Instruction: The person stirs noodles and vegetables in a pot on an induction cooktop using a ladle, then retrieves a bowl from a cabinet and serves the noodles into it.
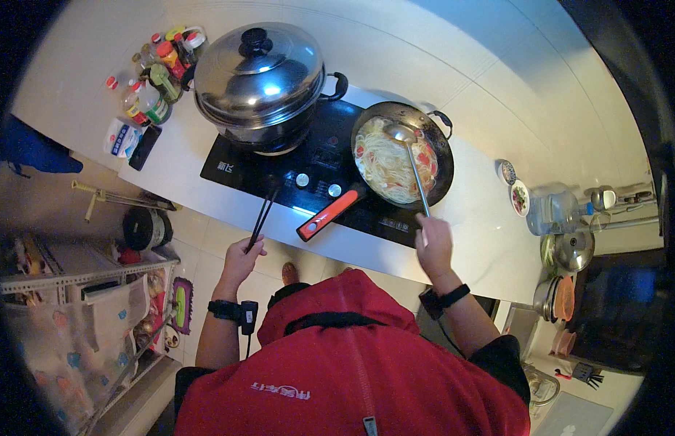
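Note:
My right hand grips the handle of a metal ladle, whose bowl rests among pale noodles in a dark wok. Red pieces, perhaps tomato, lie in the broth with the noodles. The wok stands on the right side of a black two-burner cooktop, its orange-red handle pointing towards me. In my left hand is a pair of dark chopsticks, tips pointing up over the cooktop's front edge, apart from the wok.
A large lidded steel pot occupies the left burner. Left of it crowd several bottles, with a phone beside a white packet. On the right are a small plate of chopped food, a plastic water jug and a metal lid.

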Demonstrator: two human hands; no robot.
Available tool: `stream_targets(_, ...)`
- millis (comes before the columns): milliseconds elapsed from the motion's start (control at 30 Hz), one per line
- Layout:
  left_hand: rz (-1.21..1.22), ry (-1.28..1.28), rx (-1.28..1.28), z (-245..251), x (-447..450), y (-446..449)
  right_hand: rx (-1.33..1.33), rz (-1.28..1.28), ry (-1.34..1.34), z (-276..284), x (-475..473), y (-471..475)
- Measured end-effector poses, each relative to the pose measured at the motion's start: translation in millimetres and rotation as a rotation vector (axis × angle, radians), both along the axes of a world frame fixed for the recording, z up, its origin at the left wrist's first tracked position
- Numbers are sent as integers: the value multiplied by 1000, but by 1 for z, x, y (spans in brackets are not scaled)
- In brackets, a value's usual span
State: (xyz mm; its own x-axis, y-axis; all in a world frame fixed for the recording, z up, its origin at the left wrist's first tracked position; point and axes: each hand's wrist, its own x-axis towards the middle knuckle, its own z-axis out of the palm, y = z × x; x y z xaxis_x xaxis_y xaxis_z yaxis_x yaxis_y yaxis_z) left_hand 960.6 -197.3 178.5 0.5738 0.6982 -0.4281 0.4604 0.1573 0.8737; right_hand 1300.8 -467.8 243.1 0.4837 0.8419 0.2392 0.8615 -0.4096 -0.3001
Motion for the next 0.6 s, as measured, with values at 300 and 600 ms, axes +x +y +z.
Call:
stream_targets(300, -7, 141, 36, -5, -29, 17, -74, 122, 337, -132, -42, 160)
stream_targets(600, 84, 275, -40, 1, -74, 24, -78, -178, 415, -193, -27, 202)
